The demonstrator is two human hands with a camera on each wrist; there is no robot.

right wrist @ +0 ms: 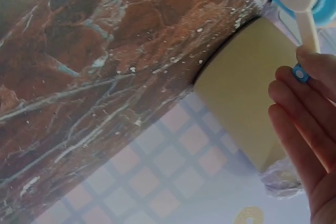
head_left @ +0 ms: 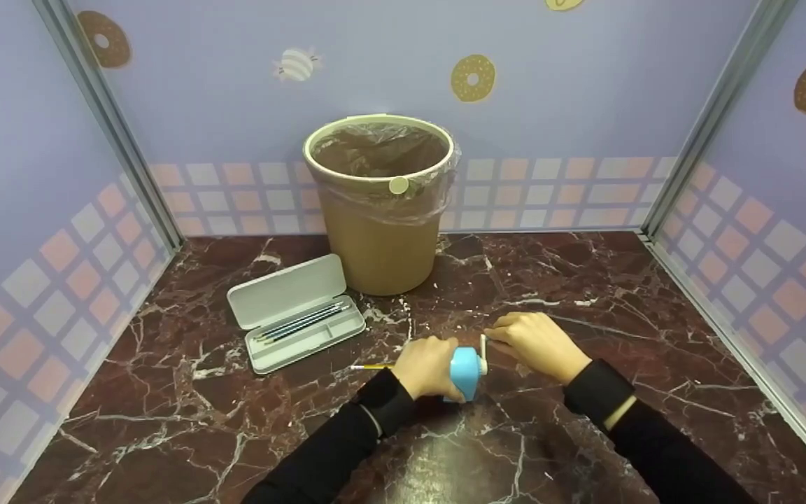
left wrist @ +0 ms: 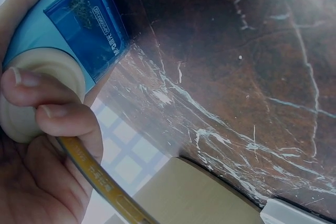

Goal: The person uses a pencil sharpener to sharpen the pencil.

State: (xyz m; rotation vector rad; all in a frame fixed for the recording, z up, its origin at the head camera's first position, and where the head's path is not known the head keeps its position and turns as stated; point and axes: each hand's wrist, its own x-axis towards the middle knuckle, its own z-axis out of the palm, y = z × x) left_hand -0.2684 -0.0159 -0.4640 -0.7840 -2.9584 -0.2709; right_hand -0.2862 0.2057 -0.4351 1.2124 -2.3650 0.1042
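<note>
Right between the two hands sat the blue pencil sharpener (head_left: 466, 376), low over the dark red marbled tabletop (head_left: 585, 434)! The left hand (head_left: 425, 367) had it from the left, gripping the body, with a couple of fingertips lying over the round cream front. And there was the yellow pencil (head_left: 373, 367), poking out on the left hand's far side, away from the crank, its pale end pointing left; those same fingers hid where its other end met the sharpener. Over on the right, the right hand (head_left: 536, 344) was just beside the machine, thumb and fingers pinching the small blue-tipped knob (right wrist: 300, 73) at the end of the cream crank (head_left: 484, 352). Dark shavings (left wrist: 81, 11) showed behind the sharpener's clear blue window! Beyond the left hand, to the left, lay an open pale pencil case (head_left: 286, 290) with several dark pencils (head_left: 303, 325) in its tray, and just behind that stood the tan wastebasket (head_left: 383, 255), lined with a clear plastic bag (head_left: 422, 204).
</note>
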